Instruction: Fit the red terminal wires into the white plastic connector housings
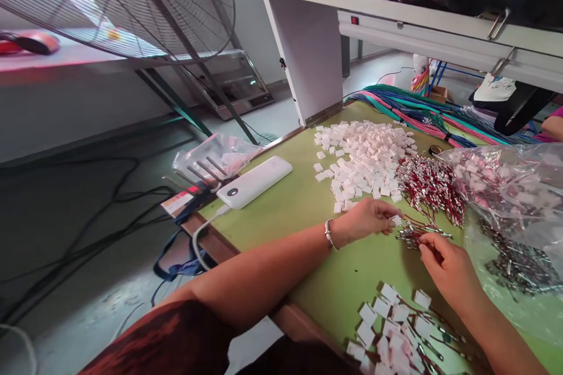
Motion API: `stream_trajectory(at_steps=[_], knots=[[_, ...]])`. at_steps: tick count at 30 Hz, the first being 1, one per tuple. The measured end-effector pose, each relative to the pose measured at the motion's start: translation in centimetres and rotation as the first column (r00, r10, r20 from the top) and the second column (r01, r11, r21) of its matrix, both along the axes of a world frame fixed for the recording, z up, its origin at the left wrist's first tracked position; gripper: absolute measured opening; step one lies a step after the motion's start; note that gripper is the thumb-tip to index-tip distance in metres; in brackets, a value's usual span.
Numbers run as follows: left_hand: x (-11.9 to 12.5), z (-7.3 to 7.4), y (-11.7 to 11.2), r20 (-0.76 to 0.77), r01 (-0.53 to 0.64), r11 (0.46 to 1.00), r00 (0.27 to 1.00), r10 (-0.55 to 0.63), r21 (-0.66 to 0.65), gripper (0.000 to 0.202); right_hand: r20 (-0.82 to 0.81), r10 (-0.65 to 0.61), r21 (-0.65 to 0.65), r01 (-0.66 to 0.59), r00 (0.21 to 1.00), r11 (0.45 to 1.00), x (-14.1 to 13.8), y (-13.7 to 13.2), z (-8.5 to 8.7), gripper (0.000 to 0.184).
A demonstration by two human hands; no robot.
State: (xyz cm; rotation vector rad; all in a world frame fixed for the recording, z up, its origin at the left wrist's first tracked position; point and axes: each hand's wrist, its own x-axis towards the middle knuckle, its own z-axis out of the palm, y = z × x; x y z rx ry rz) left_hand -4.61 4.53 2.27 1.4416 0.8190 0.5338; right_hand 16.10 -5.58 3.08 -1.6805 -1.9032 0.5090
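Note:
Between the thumb and fingers of my left hand is a small white plastic connector housing. My right hand is closed in a pinch at the edge of a small bunch of short red wires with metal terminals; its fingertips hide what they grip, if anything. Beyond both hands lies a heap of loose white connector housings, with a larger pile of red terminal wires to its right. Nearer to me are several housings with wires attached.
A white power bank with a cable lies on the left of the green tabletop. Clear plastic bags of parts stand at the right. Coloured cable bundles run along the back. A large fan stands at the left.

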Motion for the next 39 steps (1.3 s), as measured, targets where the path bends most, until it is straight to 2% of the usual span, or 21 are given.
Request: stream_trajectory(at_steps=[2, 6, 9, 12, 19, 26, 30, 35, 37, 39], knots=[[0.2, 0.0, -0.5, 0.056, 0.002, 0.999, 0.998, 0.000, -0.044, 0.024, -0.038, -0.013, 0.023, 0.013, 0.999, 1.000, -0.2, -0.2, 0.1, 0.018], [0.5, -0.1, -0.9, 0.108, 0.029, 0.999, 0.994, -0.025, -0.038, 0.023, -0.093, -0.022, -0.002, 0.022, 0.995, 1.000, -0.1, -0.4, 0.3, 0.023], [0.5, 0.1, -1.1, 0.125, 0.093, 0.995, 0.988, -0.090, -0.023, 0.024, -0.094, -0.006, -0.034, 0.002, 0.996, 0.999, -0.1, -0.4, 0.2, 0.026], [0.4, 0.3, -1.1, 0.112, 0.107, 0.994, 0.988, -0.105, -0.013, 0.026, -0.114, 0.001, -0.056, -0.007, 0.994, 0.998, -0.1, -0.4, 0.0, 0.025], [0.3, -0.3, -0.9, 0.124, 0.131, 0.989, 0.983, -0.138, 0.062, 0.030, -0.209, -0.058, -0.234, 0.007, 0.976, 0.972, -0.2, -0.3, 0.5, 0.034], [0.1, -0.2, -0.6, 0.117, 0.150, 0.950, 0.975, -0.187, 0.274, 0.023, -0.308, -0.139, -0.414, -0.001, 0.941, 0.910, -0.4, -0.4, 0.6, 0.035], [-0.1, -0.2, -0.5, 0.067, 0.170, 0.924, 0.977, -0.205, 0.342, 0.024, -0.268, -0.124, -0.388, 0.011, 0.955, 0.921, -0.3, -0.4, 0.8, 0.033], [0.0, 0.3, -1.0, -0.038, 0.235, 0.833, 0.968, -0.250, 0.502, 0.021, -0.225, -0.056, -0.369, -0.032, 0.973, 0.929, -0.7, -0.5, 0.8, 0.031], [0.1, 0.4, -1.4, -0.041, 0.259, 0.843, 0.961, -0.272, 0.471, 0.021, -0.236, -0.033, -0.375, -0.060, 0.971, 0.925, -0.9, -0.5, 0.7, 0.030], [0.4, 0.3, -1.8, -0.038, 0.261, 0.903, 0.964, -0.264, 0.340, 0.022, -0.222, 0.004, -0.364, -0.087, 0.975, 0.927, -1.0, -0.5, 0.5, 0.030]])
